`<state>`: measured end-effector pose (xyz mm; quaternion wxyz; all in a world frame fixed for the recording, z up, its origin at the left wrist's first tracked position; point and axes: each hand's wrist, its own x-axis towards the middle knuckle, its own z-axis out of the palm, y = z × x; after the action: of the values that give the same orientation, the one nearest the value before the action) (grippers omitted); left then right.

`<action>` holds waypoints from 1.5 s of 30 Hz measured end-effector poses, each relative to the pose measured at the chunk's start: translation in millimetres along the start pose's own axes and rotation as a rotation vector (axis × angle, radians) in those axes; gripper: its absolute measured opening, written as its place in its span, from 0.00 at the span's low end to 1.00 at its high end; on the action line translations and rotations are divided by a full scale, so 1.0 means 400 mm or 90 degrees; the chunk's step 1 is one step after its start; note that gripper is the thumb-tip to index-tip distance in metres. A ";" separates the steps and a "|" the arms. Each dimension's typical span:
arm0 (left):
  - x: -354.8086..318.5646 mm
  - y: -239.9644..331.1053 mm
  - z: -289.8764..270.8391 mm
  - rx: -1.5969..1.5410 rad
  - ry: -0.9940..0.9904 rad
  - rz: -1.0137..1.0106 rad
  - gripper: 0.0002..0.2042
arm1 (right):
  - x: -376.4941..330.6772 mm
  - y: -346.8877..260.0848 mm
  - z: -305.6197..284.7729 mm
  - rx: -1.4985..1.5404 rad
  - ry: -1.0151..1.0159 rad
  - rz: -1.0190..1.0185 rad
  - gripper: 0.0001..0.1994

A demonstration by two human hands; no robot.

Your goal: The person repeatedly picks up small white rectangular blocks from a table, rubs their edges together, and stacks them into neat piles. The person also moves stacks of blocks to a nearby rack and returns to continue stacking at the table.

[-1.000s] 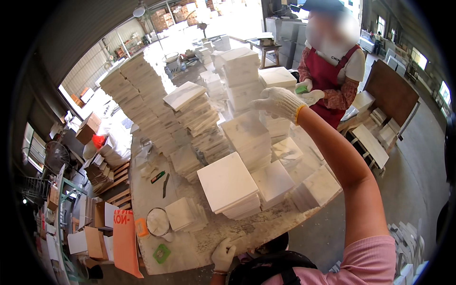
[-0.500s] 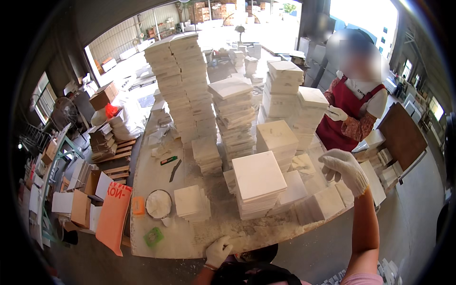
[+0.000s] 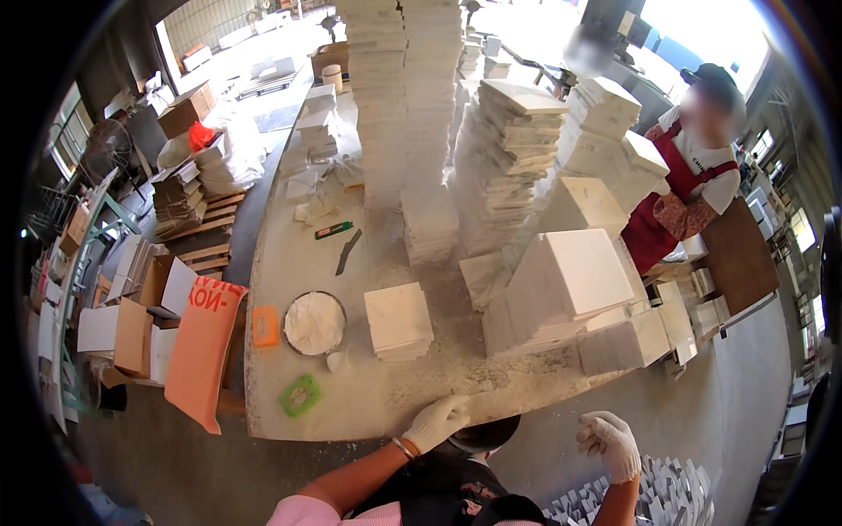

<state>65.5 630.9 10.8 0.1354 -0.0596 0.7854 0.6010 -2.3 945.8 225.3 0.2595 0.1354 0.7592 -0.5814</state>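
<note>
My left hand [image 3: 437,422], in a white glove, lies at the table's front edge with its fingers stretched along the edge and nothing seen in them. Off the edge to the right, my gloved right hand [image 3: 610,445] hangs in the air, fingers loosely bent and apart, holding nothing visible. The nearest goods on the table [image 3: 456,386] are a small stack of white tiles [image 3: 399,320] and, farther right, a tall stack of square white tiles [image 3: 579,280]. At the left are a bowl of white powder [image 3: 315,323], a green object [image 3: 301,395] and an orange block [image 3: 265,326].
Tall tile columns [image 3: 399,105] stand at the back. A dark blade-like tool [image 3: 348,252] and a green cutter-like tool [image 3: 333,231] lie near them. A co-worker in a red apron [image 3: 653,228] stands at the far right. Loose strips [image 3: 671,495] pile up at lower right.
My right hand has come down and toward me, away from above the right-hand stacks. The view has shifted; my left hand stays at the table edge.
</note>
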 end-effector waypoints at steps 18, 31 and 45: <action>-0.219 0.104 -0.047 0.050 -0.224 0.014 0.21 | -0.390 0.635 0.166 0.160 0.209 0.118 0.17; -0.405 0.114 -0.067 -0.067 -0.144 -0.111 0.26 | -0.711 0.930 0.308 0.302 0.269 0.202 0.14; -0.247 0.233 -0.390 -0.223 0.257 0.046 0.24 | -0.273 0.470 0.352 0.111 0.098 0.028 0.20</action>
<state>114.0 499.4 162.8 -0.0576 -0.1727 0.6819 0.7084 216.9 875.9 106.3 0.2002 0.2185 0.7201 -0.6275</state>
